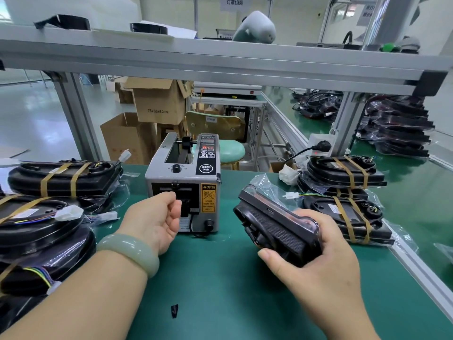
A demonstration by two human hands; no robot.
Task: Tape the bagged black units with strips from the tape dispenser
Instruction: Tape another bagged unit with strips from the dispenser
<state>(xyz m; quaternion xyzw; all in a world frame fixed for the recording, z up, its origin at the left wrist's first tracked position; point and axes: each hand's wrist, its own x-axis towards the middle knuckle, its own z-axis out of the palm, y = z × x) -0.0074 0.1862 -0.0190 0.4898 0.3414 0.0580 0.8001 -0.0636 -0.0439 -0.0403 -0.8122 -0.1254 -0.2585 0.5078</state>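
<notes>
Left hand [157, 217]: fingers curled at tape dispenser [188, 187] outlet; cannot tell if holding tape
Right hand [316, 263]: grips bagged black unit [272, 222]

Your left hand [157, 217] and right hand [318, 261] are bare, and your left forearm [81, 303] and right forearm [343, 315] are uncovered down to the lower edge of the view. Around your left wrist sits a thick bangle [130, 251], pale milky green, smooth and rounded, with a soft sheen and a cloudy, stone-like look. Your right thumbnail [266, 253] is short and plain.
</notes>
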